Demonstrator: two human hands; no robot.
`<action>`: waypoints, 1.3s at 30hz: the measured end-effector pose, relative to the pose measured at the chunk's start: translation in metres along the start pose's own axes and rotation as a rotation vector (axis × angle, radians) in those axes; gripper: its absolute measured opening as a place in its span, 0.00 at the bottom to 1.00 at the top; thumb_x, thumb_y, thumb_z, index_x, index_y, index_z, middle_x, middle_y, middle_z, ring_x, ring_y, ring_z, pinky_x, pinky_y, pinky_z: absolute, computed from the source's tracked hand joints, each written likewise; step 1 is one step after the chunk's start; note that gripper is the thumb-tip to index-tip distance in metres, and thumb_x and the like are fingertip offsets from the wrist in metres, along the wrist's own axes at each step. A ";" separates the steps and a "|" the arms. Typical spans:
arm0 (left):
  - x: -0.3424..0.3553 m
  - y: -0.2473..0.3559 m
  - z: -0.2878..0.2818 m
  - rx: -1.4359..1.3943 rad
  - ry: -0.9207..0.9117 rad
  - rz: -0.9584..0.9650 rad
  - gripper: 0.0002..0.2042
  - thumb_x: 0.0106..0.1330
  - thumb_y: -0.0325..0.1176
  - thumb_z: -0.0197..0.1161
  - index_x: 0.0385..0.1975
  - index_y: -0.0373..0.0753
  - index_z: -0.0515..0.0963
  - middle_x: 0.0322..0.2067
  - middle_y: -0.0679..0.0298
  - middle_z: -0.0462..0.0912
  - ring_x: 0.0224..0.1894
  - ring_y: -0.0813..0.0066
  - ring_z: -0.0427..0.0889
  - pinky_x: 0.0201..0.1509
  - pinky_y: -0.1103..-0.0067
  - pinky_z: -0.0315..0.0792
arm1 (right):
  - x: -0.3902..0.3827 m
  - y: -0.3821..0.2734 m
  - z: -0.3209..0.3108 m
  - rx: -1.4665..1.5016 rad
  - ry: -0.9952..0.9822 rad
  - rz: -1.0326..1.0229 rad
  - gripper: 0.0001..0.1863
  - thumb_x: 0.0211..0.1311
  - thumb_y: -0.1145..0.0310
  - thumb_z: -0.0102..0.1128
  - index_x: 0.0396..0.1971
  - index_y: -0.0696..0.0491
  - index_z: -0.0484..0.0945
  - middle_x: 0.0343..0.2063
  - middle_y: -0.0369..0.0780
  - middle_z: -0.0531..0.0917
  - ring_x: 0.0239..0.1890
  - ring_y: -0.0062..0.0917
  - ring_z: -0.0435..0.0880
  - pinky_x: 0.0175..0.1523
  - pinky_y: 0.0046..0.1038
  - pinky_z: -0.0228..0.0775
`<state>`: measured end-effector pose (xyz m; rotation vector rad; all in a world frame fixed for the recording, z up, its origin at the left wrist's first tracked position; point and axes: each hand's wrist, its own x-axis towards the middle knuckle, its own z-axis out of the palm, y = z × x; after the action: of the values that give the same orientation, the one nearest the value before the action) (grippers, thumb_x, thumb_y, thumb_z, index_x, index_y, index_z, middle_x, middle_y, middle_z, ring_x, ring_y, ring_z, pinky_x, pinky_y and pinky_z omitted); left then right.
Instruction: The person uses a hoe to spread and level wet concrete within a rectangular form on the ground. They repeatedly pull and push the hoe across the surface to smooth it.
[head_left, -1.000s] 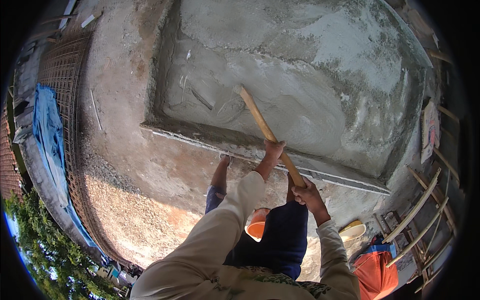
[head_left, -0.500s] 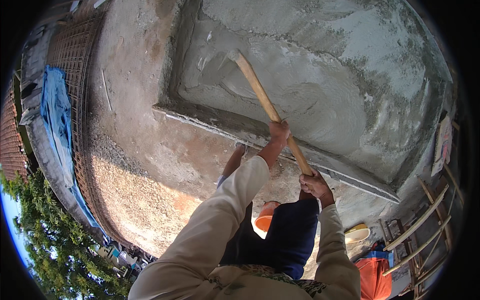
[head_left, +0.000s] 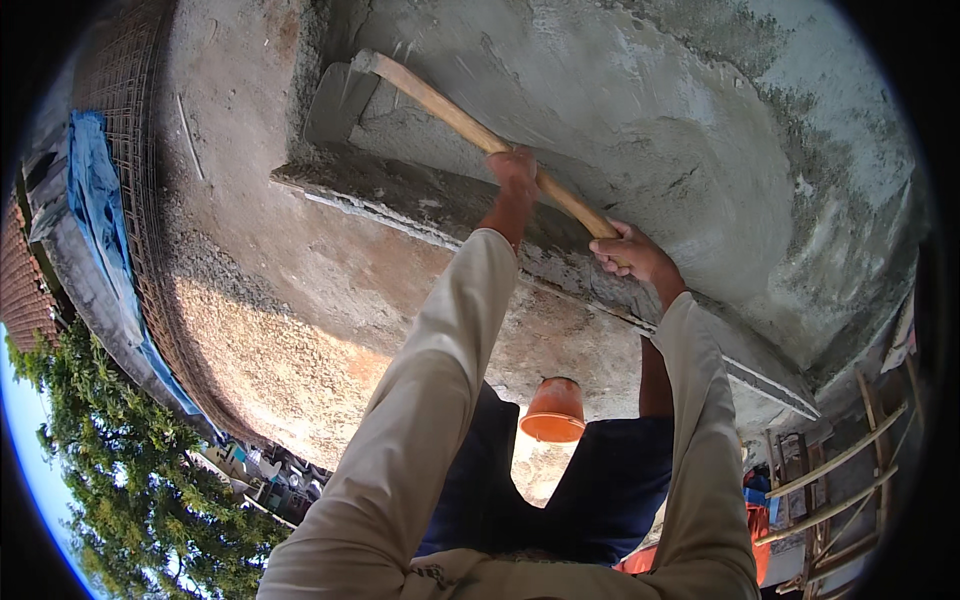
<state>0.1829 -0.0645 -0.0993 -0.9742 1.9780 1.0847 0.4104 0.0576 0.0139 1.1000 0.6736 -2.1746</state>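
Both hands on one tool: long hoe [head_left: 440, 108], pale wooden handle, flat grey blade [head_left: 338, 105]. Handle runs diag., blade end upper L, butt end lower R. L hand [head_left: 514, 168] approx. midway along, its grip closed round the wood. R hand [head_left: 632, 253] at butt end, grip likewise wrapped round handle. Both arms fwd, pale long sleeves [head_left: 430, 370].

Hoe posn: blade at L nr corner of a shallow walled bed, close to low wall [head_left: 400, 185]; can't tell if it touches wall or bottom. Upper handle lies over wet grey mix [head_left: 640, 130]; R hand is above near side of wall. Mix smooth w/ some ridges; rougher, paler patches twd upper R. Wall slants down to R, outer edge pale & crumbly.

Below wall: orange bucket [head_left: 555, 410], seen btwn the legs; dark shorts [head_left: 600, 480] either side.

L side: thin pale rod [head_left: 190, 137] on bare ground [head_left: 235, 200]; rusty wire mesh [head_left: 120, 150]; blue tarp [head_left: 100, 205] just beyond; sunlit gravel [head_left: 280, 350] nr mesh. Leafy tree [head_left: 140, 470] lower L, tiled roof [head_left: 25, 285] at rim.

R side: wooden poles [head_left: 835, 460], plus red-orange cover [head_left: 758, 530] partly hidden behind R sleeve.
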 end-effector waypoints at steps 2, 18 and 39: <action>-0.016 0.011 -0.003 -0.063 -0.138 -0.039 0.14 0.74 0.32 0.60 0.50 0.27 0.74 0.32 0.54 0.81 0.31 0.58 0.84 0.39 0.56 0.81 | -0.014 -0.003 0.007 -0.106 0.088 -0.036 0.34 0.67 0.66 0.75 0.67 0.61 0.69 0.25 0.31 0.75 0.22 0.13 0.73 0.21 0.21 0.58; -0.286 -0.140 0.080 -0.174 -0.475 -0.306 0.03 0.73 0.26 0.58 0.37 0.35 0.72 0.29 0.59 0.72 0.28 0.62 0.77 0.35 0.59 0.79 | -0.340 0.065 -0.058 -0.151 0.329 -0.029 0.29 0.64 0.71 0.71 0.64 0.56 0.75 0.22 0.30 0.75 0.19 0.13 0.74 0.22 0.21 0.62; -0.387 -0.228 0.129 0.023 -0.550 -0.111 0.05 0.73 0.24 0.62 0.38 0.37 0.72 0.30 0.61 0.74 0.30 0.69 0.78 0.33 0.67 0.79 | -0.423 0.185 -0.122 0.216 0.316 -0.143 0.42 0.62 0.77 0.74 0.77 0.52 0.67 0.22 0.28 0.72 0.19 0.13 0.69 0.24 0.22 0.58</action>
<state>0.5927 0.0750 0.0759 -0.6700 1.4685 1.1190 0.8058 0.1313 0.2711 1.5751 0.6822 -2.2558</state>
